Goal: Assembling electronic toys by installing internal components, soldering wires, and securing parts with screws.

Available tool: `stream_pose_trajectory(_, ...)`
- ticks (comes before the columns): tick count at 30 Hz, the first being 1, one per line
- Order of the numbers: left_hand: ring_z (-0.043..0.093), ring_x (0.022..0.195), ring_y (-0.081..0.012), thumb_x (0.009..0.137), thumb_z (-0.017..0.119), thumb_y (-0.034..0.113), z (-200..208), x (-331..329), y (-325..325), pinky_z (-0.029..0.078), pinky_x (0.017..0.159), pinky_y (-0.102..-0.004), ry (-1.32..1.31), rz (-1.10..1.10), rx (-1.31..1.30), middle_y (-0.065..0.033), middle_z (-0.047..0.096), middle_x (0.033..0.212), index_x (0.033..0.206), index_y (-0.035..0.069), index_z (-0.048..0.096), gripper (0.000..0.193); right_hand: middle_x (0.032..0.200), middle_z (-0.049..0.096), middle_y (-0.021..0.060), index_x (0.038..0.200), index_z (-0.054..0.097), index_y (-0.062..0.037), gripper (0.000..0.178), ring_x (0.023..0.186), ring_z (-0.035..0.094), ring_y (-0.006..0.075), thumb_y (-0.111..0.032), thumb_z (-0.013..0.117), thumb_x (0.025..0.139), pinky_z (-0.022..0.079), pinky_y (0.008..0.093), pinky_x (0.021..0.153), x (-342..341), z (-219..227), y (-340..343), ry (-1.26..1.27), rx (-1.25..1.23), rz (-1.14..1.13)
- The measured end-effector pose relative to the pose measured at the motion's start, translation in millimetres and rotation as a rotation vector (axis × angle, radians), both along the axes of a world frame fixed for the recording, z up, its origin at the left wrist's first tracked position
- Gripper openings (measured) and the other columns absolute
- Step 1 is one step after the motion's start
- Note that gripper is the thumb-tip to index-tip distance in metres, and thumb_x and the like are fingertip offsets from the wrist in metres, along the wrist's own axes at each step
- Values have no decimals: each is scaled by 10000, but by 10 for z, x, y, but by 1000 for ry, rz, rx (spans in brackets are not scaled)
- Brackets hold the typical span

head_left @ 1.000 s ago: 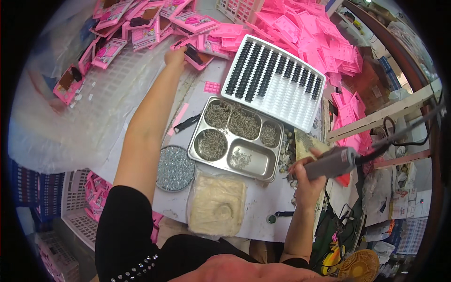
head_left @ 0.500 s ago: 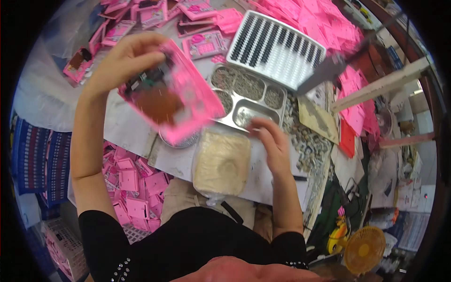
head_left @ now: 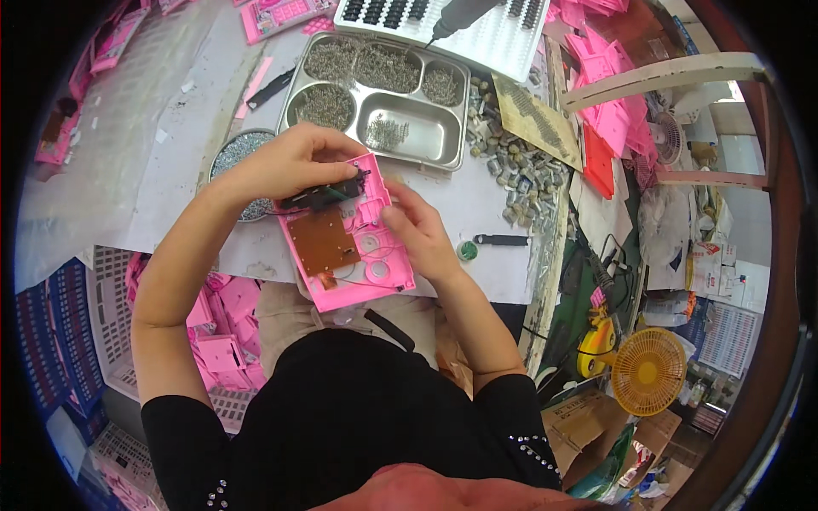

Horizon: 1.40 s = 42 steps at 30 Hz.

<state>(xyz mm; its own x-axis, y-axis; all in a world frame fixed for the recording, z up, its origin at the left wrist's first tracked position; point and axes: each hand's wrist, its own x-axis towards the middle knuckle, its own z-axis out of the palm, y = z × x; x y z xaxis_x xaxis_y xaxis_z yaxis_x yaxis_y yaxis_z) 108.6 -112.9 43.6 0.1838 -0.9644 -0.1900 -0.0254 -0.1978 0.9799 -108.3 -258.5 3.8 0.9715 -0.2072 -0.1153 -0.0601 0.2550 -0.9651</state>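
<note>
A pink plastic toy housing (head_left: 390, 271) lies open side up in front of me, with a brown circuit board (head_left: 322, 242), thin wires and a black part (head_left: 328, 196) inside it. My left hand (head_left: 294, 167) is closed on the far left of the housing, its thumb on the black part. At the right edge, my right hand (head_left: 419, 228) grips the same housing between thumb and fingers. Just beyond the hands is a steel divided tray (head_left: 457, 157) with small screws in its compartments. Under the housing, the block seen earlier is mostly hidden.
A round bowl (head_left: 228, 155) of small metal parts stands left of the hands. Small metal motors (head_left: 520, 183) are heaped at the right. A dark screwdriver (head_left: 460, 17) hangs over a white tray (head_left: 511, 64) of black pieces. Below left sits a crate of pink housings (head_left: 223, 351).
The pink housing has come down and right, nearer my body. My right hand has left the steel tray's side and taken hold of the housing's right edge. My view has shifted.
</note>
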Motion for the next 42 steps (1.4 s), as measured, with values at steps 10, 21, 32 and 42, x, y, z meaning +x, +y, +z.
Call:
stream_pose_trajectory(10, 592, 941, -313, 785, 779, 186, -125, -1030, 725, 474, 819, -421, -895, 35, -308, -93, 601, 1025, 1035, 81, 646, 302, 912, 620, 141, 1199, 689, -81, 364, 903, 566, 313, -101, 723, 837, 481, 429, 764, -55, 27, 8, -48, -1292, -300)
stream_pose_trajectory(21, 584, 913, -256, 796, 751, 173, -286, -1286, 738, 453, 874, -409, -1009, -16, -132, -66, 591, 975, 1129, 68, 661, 361, 697, 663, 90, 1538, 366, -22, 892, 627, 682, 277, -369, 793, 835, 519, 385, 581, -381, 249, 72, 376, -1004, 24)
stream_pose_trajectory(32, 599, 888, -230, 769, 743, 183, -356, -1398, 605, 445, 798, -379, -971, -10, -343, -50, 603, 959, 1151, 60, 675, 407, 814, 667, 61, 1199, 645, -108, 400, 706, 656, 269, -234, 765, 838, 521, 391, 619, -630, 680, 320, -207, -683, 622)
stream_pose_trajectory(42, 636, 714, -219, 737, 781, 78, -536, -1288, 1158, 489, 567, -354, -1035, 262, -468, -34, 637, 884, 997, 74, 701, 271, 1127, 622, 63, 1150, 730, -114, 447, 1043, 522, 283, -348, 784, 773, 434, 466, 941, -366, 94, 300, -308, -1219, 250)
